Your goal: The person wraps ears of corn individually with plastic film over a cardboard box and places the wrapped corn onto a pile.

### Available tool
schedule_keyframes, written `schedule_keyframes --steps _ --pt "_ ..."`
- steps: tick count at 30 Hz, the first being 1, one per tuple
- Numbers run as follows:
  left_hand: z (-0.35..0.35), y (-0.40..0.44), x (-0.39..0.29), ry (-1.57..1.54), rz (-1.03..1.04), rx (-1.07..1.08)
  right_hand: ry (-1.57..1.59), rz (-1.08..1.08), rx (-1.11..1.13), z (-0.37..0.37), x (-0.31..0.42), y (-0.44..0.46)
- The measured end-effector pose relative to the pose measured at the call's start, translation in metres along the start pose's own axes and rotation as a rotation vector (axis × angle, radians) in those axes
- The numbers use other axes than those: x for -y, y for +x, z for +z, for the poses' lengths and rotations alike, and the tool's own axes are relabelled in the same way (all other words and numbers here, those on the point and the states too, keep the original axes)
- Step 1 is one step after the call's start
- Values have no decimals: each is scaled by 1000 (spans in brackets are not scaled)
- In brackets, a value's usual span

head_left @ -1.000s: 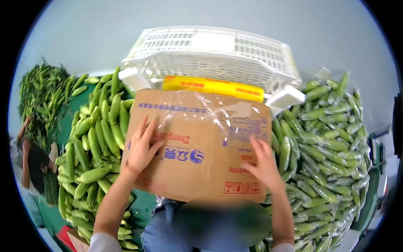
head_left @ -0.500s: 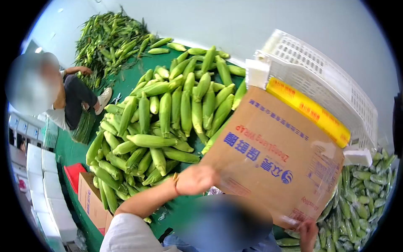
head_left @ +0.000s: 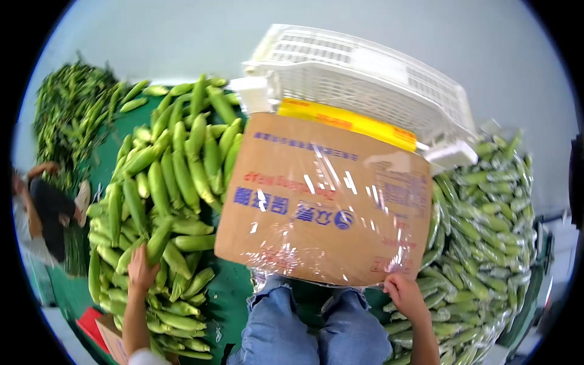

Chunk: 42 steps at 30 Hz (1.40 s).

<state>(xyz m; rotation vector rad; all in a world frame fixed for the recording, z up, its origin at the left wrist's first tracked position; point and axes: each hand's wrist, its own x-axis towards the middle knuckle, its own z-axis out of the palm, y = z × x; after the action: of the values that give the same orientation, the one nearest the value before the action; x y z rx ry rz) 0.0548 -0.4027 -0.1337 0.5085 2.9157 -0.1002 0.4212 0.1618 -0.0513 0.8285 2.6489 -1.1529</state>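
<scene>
My left hand (head_left: pixel 142 271) is closed around an ear of corn (head_left: pixel 159 241) at the front of the unwrapped corn pile (head_left: pixel 182 161). At the near right corner of a cardboard box (head_left: pixel 322 201), my right hand (head_left: pixel 404 293) pinches the edge of clear plastic film (head_left: pixel 304 258). The film lies over the box top. Behind the box is a yellow roll (head_left: pixel 347 120), held between white blocks. To the right, film-wrapped corn (head_left: pixel 480 225) is heaped.
A white plastic crate (head_left: pixel 365 76) stands behind the roll. Corn with leafy husks (head_left: pixel 73 115) is piled at the far left, near a seated person (head_left: pixel 45 213). A red object (head_left: pixel 91 328) and another carton (head_left: pixel 111 340) lie at lower left.
My left hand has moved from the box to the corn pile and closed on an ear. My right hand has drawn film over the box top. The view has swung left and back.
</scene>
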Motion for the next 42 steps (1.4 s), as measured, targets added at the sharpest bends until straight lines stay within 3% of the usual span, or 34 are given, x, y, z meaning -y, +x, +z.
schedule_keyframes --steps 1,2,4,5,6,8,11,13,15,17,20,21,23,24,26,27,28,29,31,33,36,37,38,40,41,42 --pt "5 -19 -5 -172 -20 -222 13 13 -17 3 2 -1" --pt "-23 -30 -43 -420 -94 -264 23 45 -30 4 3 -1" --pt "-73 -43 -119 -693 114 -272 23 91 -22 7 5 -3" --pt "-106 -43 -167 -608 330 -189 -35 86 -36 10 5 -5" --pt "-140 -36 -221 -382 663 -236 -95 69 -51 12 5 -5" --pt "-149 -28 -307 -339 979 -261 -233 63 -84 16 12 -5" --pt "-149 -5 -390 -243 1223 -84 -417 121 -50 15 23 -18" --pt "-149 11 -416 -124 1278 88 376 -61 -177 -9 38 -27" --pt "-132 31 -422 -235 1296 113 1087 -197 -301 -10 44 -10" --pt "-121 27 -417 -373 1263 120 400 -333 -464 2 62 43" --pt "-98 -1 -378 -524 1258 -580 -342 -395 -491 26 46 95" --pt "-94 -17 -357 -598 1096 -538 -313 -420 -571 28 45 103" --pt "-62 -27 -312 -360 818 -357 -298 -416 -571 30 45 109" --pt "-58 -15 -294 -419 912 -407 -305 -416 -575 28 44 111" --pt "-77 7 -273 -700 720 -302 -329 -457 -606 26 44 117" --pt "-123 25 -291 -702 696 -456 -313 -444 -583 25 46 117" --pt "-165 48 -316 -590 868 -567 -299 -434 -566 25 48 118" --pt "-171 72 -343 -614 903 -584 -295 -472 -581 26 47 118" --pt "-150 109 -396 -634 922 11 -301 -552 -625 28 41 124" --pt "-103 107 -434 -173 1051 23 -320 -509 -599 23 44 125" --pt "-121 42 -405 -166 1136 -12 -391 -322 -371 17 55 105" --pt "-131 5 -398 -207 963 8 -411 -279 -264 22 65 91" --pt "-124 -17 -385 -342 1024 -7 -435 -238 -148 22 73 83" --pt "-126 -19 -382 -233 968 168 -349 -80 70 12 83 84" --pt "-124 -12 -387 -204 955 54 -300 1 176 9 86 83" --pt "-121 3 -397 -177 938 -62 -332 -142 -5 7 88 80"
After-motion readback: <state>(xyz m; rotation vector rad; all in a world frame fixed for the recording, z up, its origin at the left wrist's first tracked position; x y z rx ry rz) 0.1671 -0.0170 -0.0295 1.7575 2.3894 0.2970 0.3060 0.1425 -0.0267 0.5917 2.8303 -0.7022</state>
